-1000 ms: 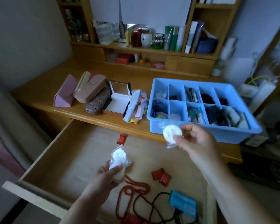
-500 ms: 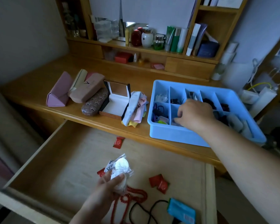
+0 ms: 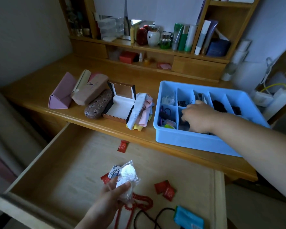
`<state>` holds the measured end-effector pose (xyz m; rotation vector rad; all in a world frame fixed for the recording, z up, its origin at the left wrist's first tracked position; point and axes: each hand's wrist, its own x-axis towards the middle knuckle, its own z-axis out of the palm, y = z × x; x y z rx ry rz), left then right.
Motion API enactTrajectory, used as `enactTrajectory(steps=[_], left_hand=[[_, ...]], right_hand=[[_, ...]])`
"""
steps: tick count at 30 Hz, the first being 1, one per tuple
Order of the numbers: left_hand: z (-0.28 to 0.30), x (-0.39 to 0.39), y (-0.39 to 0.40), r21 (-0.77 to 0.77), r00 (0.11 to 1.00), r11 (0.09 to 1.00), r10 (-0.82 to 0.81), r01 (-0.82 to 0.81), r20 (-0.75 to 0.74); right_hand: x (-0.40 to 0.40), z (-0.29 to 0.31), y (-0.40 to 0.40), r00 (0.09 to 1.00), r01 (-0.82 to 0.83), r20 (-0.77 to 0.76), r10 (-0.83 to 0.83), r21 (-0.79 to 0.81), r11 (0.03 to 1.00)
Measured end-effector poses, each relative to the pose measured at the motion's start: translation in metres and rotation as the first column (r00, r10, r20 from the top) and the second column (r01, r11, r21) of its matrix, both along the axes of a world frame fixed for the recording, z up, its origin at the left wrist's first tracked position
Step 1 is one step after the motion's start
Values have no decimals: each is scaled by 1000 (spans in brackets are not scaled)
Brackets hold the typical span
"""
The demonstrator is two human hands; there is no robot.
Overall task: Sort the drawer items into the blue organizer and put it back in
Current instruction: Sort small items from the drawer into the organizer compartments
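Note:
The blue organizer stands on the desk at the right, its compartments holding small dark and pale items. My right hand reaches down into its front second compartment; the fingertips are hidden inside, so I cannot see whether they hold anything. Over the open wooden drawer, my left hand grips a few clear-wrapped white round packets. On the drawer floor lie red sachets, a red bead string, a black cord and a blue pouch.
Left of the organizer, the desk carries several glasses cases, an open box with a white lining and a heap of folded cloths. Bottles and boxes fill the shelf at the back. A lone red sachet lies at the drawer's far edge.
My right hand carried a white wrapped packet from above the drawer into the organizer's front compartment, where the packet is now out of sight. The left hand sank slightly, still gripping its packets.

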<state>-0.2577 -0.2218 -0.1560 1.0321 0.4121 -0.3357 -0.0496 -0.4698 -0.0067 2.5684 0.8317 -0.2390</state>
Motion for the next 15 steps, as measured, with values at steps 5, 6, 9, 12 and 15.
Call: enactTrajectory(steps=[5,6,9,12,15], left_hand=[[-1,2,-1,19,1000,1000,3,-2,-23],[-1,1,-1,15,1000,1000,2,-2,-20],[3,-1,-2,-5,1000,1000,0,0,-2],[15,0,-2,6,997,999,-39,38,73],[41,10,-10,158,965,982,-138,104,223]], right_hand=[[4,-6,6,992,9,126,-18,75,997],[4,-8,9,987,11,160,-21,58,998],[2,-10,13,979,26,200,-35,46,999],[-6,7,2,989,119,44,-140,315,942],[-28,31,-7,969,232,-132,-208,774,589]])
